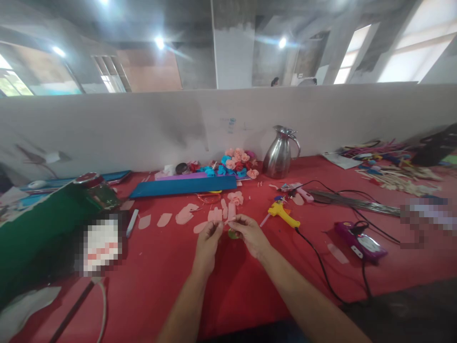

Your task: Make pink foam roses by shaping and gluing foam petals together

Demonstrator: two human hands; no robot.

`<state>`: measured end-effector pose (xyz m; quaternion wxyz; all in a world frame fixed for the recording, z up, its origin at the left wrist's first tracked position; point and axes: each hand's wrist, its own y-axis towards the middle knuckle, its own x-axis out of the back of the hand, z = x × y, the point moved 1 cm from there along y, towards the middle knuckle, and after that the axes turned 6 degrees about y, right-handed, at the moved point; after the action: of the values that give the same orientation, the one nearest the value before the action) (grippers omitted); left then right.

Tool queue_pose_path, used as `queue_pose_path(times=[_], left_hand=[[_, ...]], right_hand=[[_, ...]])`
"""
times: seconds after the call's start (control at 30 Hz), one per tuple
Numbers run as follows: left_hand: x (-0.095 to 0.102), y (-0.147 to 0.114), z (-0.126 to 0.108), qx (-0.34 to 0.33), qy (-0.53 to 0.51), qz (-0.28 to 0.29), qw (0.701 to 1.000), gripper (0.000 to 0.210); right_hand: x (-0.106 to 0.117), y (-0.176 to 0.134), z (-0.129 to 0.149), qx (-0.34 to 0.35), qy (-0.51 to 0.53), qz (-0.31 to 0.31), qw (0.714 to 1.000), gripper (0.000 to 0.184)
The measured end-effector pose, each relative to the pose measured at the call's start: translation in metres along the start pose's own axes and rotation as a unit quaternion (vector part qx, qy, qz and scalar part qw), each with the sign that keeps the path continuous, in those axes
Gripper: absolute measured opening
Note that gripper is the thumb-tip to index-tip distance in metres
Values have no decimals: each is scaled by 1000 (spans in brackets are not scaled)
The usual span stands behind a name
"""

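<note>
My left hand (208, 243) and my right hand (251, 234) come close together above the red tabletop, fingers pinched. Between their fingertips is a small pink paper petal (229, 221), partly covered by the fingers. A round green thing (233, 234) shows just below the fingers; its kind is unclear. Beyond the hands lie loose pink petals (214, 215), with more cut pieces (185, 214) to the left. A finished pink paper flower (235, 198) rests behind them. To the right of my right hand lies a yellow glue gun (283, 214) with a black cord.
Behind are a blue sheet (183, 186), a heap of paper flowers (237, 161) and a steel jug (280, 152). Right are a purple power strip (360, 242) and a wire bundle (357, 202). Left stand a green board (39, 233) and a red-lidded jar (96, 190).
</note>
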<state>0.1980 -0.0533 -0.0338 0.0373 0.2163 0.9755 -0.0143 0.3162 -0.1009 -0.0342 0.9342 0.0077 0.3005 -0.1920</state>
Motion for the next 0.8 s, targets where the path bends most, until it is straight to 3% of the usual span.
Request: queue_pose_path(times=[0.33,0.57,0.8], left_hand=[[0,-1,-2,-10,32,0,999,21],[-3,0,4,-32,80,-22,996,27],[-1,1,8,-51,93,-5,994,15]], right_hand=[[-8,-8,2,2,-37,40,999,25],[0,1,-1,33,-67,-57,996,24],[2,2,2,40,-66,-73,994,21]])
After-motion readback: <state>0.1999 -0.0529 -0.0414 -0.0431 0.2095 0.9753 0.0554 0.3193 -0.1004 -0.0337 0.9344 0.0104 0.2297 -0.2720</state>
